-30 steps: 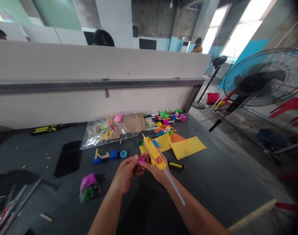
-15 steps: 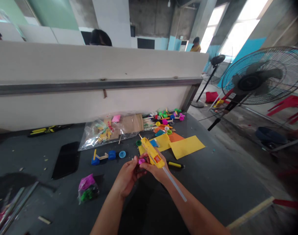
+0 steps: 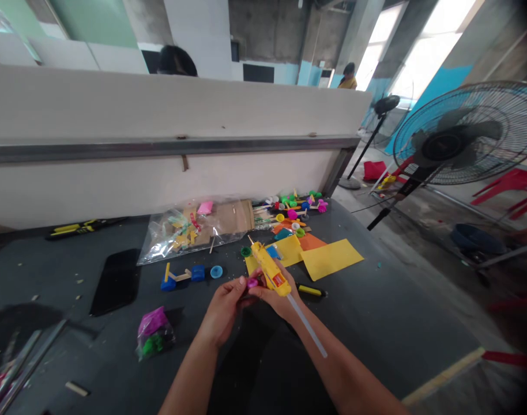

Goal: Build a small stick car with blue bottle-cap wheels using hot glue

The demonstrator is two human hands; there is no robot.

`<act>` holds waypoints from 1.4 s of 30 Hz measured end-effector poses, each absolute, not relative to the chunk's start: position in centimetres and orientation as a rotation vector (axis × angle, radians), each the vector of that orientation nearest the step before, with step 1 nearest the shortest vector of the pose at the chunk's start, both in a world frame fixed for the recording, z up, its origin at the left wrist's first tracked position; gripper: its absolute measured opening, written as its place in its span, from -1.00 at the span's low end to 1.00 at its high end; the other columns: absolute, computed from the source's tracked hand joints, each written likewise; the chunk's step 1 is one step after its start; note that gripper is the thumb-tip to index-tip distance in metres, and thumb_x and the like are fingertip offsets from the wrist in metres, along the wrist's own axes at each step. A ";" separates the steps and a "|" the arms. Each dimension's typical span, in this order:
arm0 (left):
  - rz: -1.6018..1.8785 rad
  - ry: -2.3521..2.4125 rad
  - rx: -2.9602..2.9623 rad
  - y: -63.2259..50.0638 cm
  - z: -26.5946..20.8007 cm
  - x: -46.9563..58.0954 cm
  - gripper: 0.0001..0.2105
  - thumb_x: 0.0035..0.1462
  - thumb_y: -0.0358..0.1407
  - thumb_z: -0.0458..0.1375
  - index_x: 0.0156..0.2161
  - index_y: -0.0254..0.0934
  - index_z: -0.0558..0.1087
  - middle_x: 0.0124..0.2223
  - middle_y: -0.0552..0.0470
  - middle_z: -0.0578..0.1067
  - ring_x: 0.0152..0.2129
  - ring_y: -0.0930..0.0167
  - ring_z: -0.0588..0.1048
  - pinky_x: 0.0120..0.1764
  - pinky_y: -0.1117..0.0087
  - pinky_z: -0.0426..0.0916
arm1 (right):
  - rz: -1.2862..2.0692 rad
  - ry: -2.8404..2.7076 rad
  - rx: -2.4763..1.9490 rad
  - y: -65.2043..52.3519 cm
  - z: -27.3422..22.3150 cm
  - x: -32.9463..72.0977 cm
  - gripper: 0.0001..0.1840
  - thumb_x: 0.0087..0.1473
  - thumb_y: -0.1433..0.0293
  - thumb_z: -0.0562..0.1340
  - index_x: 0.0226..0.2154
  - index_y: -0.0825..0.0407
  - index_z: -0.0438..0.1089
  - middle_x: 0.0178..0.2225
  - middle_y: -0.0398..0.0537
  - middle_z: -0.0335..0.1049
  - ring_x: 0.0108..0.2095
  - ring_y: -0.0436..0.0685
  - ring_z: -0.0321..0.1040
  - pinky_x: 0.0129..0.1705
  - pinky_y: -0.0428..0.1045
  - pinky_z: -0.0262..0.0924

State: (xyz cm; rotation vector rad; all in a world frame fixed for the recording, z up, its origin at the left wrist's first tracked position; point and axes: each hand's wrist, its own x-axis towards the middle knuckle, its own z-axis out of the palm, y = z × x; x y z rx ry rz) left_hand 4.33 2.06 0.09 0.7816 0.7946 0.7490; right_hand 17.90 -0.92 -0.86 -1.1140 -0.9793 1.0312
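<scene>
In the head view, a yellow hot glue gun (image 3: 268,270) rests in my right hand (image 3: 281,297), its nozzle pointing away from me. A clear glue stick (image 3: 309,328) sticks out of its back, over my forearm. Between both hands is a small pink bottle cap (image 3: 252,283). My left hand (image 3: 224,304) pinches it from the left, and my right fingertips meet it from the other side. Left of the hands lie blue caps joined by wooden sticks (image 3: 183,276) and a loose light blue cap (image 3: 216,272). A green cap (image 3: 245,252) is beyond the nozzle.
Yellow paper (image 3: 335,259) and a yellow cutter knife (image 3: 311,290) lie to the right. At the back are a clear plastic bag (image 3: 160,239) and a pile of coloured caps and sticks (image 3: 289,210). A black phone (image 3: 115,282) and a small bag (image 3: 155,333) are left. A fan (image 3: 445,144) stands right.
The pink cap has turned slightly between my fingers, and my left fingers have closed in. The glue gun has shifted very slightly with my right hand.
</scene>
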 end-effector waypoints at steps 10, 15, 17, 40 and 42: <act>0.756 0.783 0.788 2.2 0.0 4.1 -0.76 -0.12 -0.18 0.33 -0.43 -0.36 0.55 -0.43 -0.01 0.54 -0.45 0.47 0.47 -0.28 0.47 0.39 | 1.052 -1.086 -1.062 -1.1 -1.4 18.4 -0.64 -0.22 0.41 0.42 -0.29 -0.02 0.35 -0.35 -0.16 0.43 -0.48 -0.03 0.26 -0.42 -0.11 0.24; 0.712 0.738 0.630 1.9 -0.3 4.5 -0.74 -0.08 -0.16 0.31 -0.40 -0.37 0.52 -0.44 0.01 0.52 -0.49 0.48 0.47 -0.32 0.42 0.42 | 0.991 -1.092 -1.082 -1.0 -1.5 18.4 -0.59 -0.28 0.40 0.45 -0.32 0.00 0.33 -0.43 -0.20 0.39 -0.51 -0.04 0.27 -0.46 -0.13 0.23; 0.704 0.724 0.626 2.0 -0.4 4.5 -0.76 -0.07 -0.19 0.31 -0.41 -0.38 0.52 -0.47 0.02 0.51 -0.52 0.50 0.45 -0.34 0.45 0.41 | 0.980 -1.119 -1.098 -1.0 -1.7 18.5 -0.57 -0.30 0.39 0.46 -0.31 0.01 0.34 -0.43 -0.20 0.39 -0.52 -0.05 0.25 -0.47 -0.13 0.23; 0.742 0.751 0.652 1.9 0.2 4.9 -0.76 -0.11 -0.20 0.33 -0.45 -0.37 0.51 -0.48 0.01 0.53 -0.53 0.48 0.47 -0.40 0.50 0.38 | 0.908 -1.177 -1.176 -0.9 -2.7 18.4 -0.62 -0.18 0.33 0.40 -0.27 -0.02 0.32 -0.34 -0.12 0.45 -0.35 0.08 0.43 -0.28 -0.04 0.35; 0.736 0.757 0.638 2.0 0.3 4.9 -0.78 -0.14 -0.24 0.35 -0.43 -0.39 0.52 -0.48 0.02 0.53 -0.56 0.50 0.46 -0.41 0.51 0.38 | 0.915 -1.196 -1.149 -1.0 -2.4 18.5 -0.60 -0.19 0.33 0.41 -0.25 -0.02 0.32 -0.29 -0.09 0.46 -0.32 0.09 0.43 -0.26 -0.03 0.35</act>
